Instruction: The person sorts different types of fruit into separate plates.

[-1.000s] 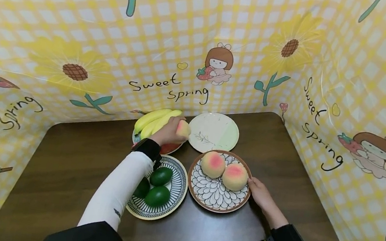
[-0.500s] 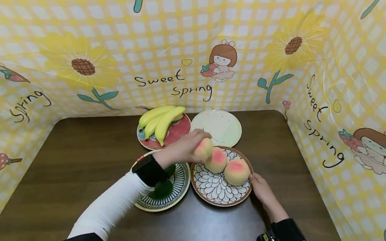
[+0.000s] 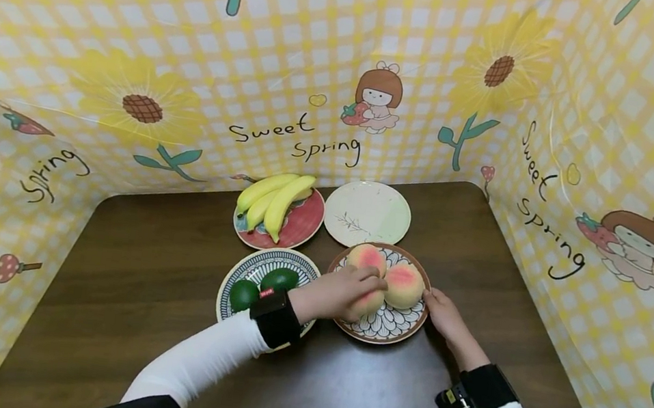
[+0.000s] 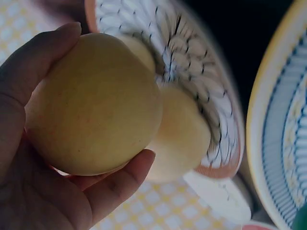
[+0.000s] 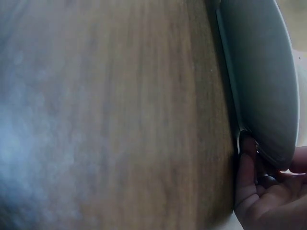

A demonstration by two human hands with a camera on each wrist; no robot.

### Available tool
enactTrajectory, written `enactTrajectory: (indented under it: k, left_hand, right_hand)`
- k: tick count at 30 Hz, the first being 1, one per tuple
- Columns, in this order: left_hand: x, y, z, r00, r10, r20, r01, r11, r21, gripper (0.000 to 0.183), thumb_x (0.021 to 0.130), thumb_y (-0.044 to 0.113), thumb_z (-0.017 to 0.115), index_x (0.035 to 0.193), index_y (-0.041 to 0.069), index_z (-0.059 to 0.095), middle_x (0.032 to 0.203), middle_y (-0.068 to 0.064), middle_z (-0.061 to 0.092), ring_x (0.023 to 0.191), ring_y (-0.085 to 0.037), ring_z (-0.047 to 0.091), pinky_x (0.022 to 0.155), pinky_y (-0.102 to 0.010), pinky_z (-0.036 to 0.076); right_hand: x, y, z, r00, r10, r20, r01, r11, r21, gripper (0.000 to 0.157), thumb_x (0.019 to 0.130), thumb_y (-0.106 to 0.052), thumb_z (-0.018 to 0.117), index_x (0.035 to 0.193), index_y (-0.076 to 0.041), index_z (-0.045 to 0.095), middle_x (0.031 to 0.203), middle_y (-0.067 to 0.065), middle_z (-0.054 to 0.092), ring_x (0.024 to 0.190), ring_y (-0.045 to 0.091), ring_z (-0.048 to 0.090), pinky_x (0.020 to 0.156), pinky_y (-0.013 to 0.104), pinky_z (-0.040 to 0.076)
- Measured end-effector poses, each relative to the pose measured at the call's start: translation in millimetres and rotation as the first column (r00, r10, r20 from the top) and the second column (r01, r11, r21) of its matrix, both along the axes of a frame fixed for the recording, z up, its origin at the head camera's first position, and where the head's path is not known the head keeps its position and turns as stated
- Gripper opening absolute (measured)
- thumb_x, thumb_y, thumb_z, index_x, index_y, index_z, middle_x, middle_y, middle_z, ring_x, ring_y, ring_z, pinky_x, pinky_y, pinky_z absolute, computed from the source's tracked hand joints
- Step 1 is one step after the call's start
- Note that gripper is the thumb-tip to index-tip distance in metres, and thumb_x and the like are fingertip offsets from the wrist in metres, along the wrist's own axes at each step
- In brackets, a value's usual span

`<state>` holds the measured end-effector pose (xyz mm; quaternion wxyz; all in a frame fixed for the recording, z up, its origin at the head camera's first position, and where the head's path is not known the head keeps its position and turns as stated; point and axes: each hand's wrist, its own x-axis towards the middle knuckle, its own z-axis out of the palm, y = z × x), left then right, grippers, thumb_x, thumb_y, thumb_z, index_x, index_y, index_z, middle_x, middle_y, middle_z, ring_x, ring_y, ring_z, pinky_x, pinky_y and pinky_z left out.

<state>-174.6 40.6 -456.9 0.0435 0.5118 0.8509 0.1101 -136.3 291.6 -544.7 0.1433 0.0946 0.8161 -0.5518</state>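
Note:
My left hand (image 3: 340, 292) holds a peach (image 3: 368, 304) over the near left part of a brown-rimmed plate with a petal pattern (image 3: 388, 327). In the left wrist view, thumb and fingers curve around that peach (image 4: 96, 105), whose pale side faces the camera. On the same plate sit two other blushed peaches, one at the back (image 3: 367, 256) and one to the right (image 3: 404, 286). At the plate's right edge, my right hand (image 3: 450, 322) pinches the rim. The right wrist view has the plate's underside (image 5: 261, 72), with thumb above and fingers (image 5: 247, 177) below the rim.
Left of it, a blue-striped plate (image 3: 238, 268) bears green avocado-like fruits (image 3: 280, 280), partly hidden by my left wrist. Behind stand a red plate (image 3: 306, 222) with bananas (image 3: 280, 205) and a pale plate (image 3: 368, 213). Checkered cloth walls (image 3: 297, 55) enclose the wooden table (image 3: 139, 262).
My left hand has carried the peach from beside the bananas rightward and toward me, onto the area of the brown-rimmed plate. My right hand has stayed at the rim.

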Motion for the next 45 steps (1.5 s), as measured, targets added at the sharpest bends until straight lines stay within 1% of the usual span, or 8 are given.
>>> enactTrajectory:
  k: [6, 13, 18, 27, 34, 39, 42, 45]
  left_hand:
    - [4.6, 2.9, -10.4, 0.999, -0.035, -0.041, 0.033, 0.999, -0.039, 0.058, 0.082, 0.023, 0.083, 0.135, 0.013, 0.06, 0.138, -0.01, 0.061, 0.118, -0.027, 0.065, 0.096, -0.041, 0.058]
    - [0.8, 5.3, -11.8, 1.0, -0.026, 0.007, 0.027, 0.979, -0.2, 0.084, 0.071, 0.032, 0.093, 0.143, 0.017, 0.055, 0.145, -0.006, 0.055, 0.122, -0.027, 0.062, 0.094, -0.04, 0.059]
    - [-3.0, 3.4, -11.3, 0.999, -0.034, -0.002, 0.033, 0.976, -0.217, 0.087, 0.071, 0.03, 0.093, 0.144, 0.014, 0.051, 0.146, -0.006, 0.053, 0.121, -0.028, 0.061, 0.095, -0.039, 0.058]
    - [-8.3, -2.7, -10.3, 0.997, 0.056, 0.061, -0.041, 0.973, -0.228, 0.084, 0.075, 0.031, 0.091, 0.144, 0.013, 0.046, 0.142, -0.012, 0.047, 0.116, -0.027, 0.063, 0.088, -0.037, 0.061]
    - [-11.5, -4.0, -10.5, 0.999, 0.032, -0.042, -0.041, 0.966, -0.254, 0.086, 0.076, 0.039, 0.09, 0.145, 0.011, 0.048, 0.143, -0.009, 0.052, 0.113, -0.024, 0.065, 0.094, -0.036, 0.059]
    - [-16.6, -3.4, -8.1, 0.998, 0.053, -0.038, -0.061, 0.967, -0.247, 0.084, 0.076, 0.041, 0.09, 0.145, 0.013, 0.049, 0.139, -0.006, 0.056, 0.104, -0.022, 0.069, 0.089, -0.036, 0.06]
    - [-21.0, -4.2, -2.7, 0.997, 0.08, 0.018, -0.073, 0.968, -0.241, 0.083, 0.079, 0.042, 0.088, 0.146, 0.014, 0.048, 0.142, -0.006, 0.058, 0.106, -0.024, 0.07, 0.091, -0.038, 0.059]
    - [-27.7, -8.2, 7.1, 0.989, 0.102, 0.103, -0.078, 0.974, -0.211, 0.082, 0.083, 0.04, 0.085, 0.15, 0.015, 0.046, 0.15, -0.006, 0.056, 0.113, -0.025, 0.07, 0.098, -0.038, 0.058]
  right_hand:
    - [-6.2, -3.6, 1.9, 1.0, 0.012, -0.012, -0.012, 1.0, -0.012, 0.049, 0.112, -0.018, 0.029, 0.144, 0.015, 0.045, 0.144, 0.035, 0.05, 0.139, 0.042, 0.044, 0.121, 0.053, 0.032]
    - [-12.6, -5.7, 4.3, 0.999, 0.025, -0.037, -0.024, 1.0, 0.006, 0.047, 0.112, -0.019, 0.031, 0.14, 0.015, 0.048, 0.138, 0.034, 0.056, 0.132, 0.038, 0.05, 0.115, 0.048, 0.037]
    - [-16.2, -8.2, 9.0, 0.999, 0.032, -0.039, -0.031, 0.999, 0.022, 0.047, 0.112, -0.019, 0.031, 0.139, 0.015, 0.049, 0.133, 0.033, 0.058, 0.127, 0.035, 0.053, 0.109, 0.041, 0.04]
    - [-24.5, -5.7, -2.3, 0.992, 0.06, -0.113, -0.066, 0.997, -0.047, 0.061, 0.109, -0.041, 0.039, 0.135, 0.012, 0.055, 0.128, 0.03, 0.062, 0.122, 0.032, 0.056, 0.11, 0.045, 0.042]
    - [-31.5, -11.8, 8.7, 0.996, 0.083, -0.019, -0.083, 0.996, 0.011, 0.051, 0.111, -0.026, 0.034, 0.139, 0.014, 0.05, 0.132, 0.035, 0.056, 0.125, 0.04, 0.053, 0.105, 0.044, 0.044]
    - [-39.1, -2.4, 18.0, 0.985, 0.167, 0.029, -0.167, 0.986, -0.011, 0.048, 0.111, -0.018, 0.032, 0.141, 0.018, 0.043, 0.116, 0.028, 0.064, 0.098, 0.02, 0.064, 0.084, 0.028, 0.053]
    - [-47.3, 6.2, 21.0, 0.977, 0.211, 0.039, -0.206, 0.974, -0.096, 0.045, 0.11, -0.014, 0.032, 0.134, 0.022, 0.043, 0.101, 0.018, 0.064, 0.082, 0.008, 0.061, 0.075, 0.024, 0.056]
    - [-58.5, 13.1, 29.7, 0.971, 0.238, 0.02, -0.235, 0.965, -0.119, 0.046, 0.109, -0.015, 0.034, 0.132, 0.024, 0.042, 0.105, 0.021, 0.064, 0.081, 0.005, 0.061, 0.076, 0.024, 0.058]
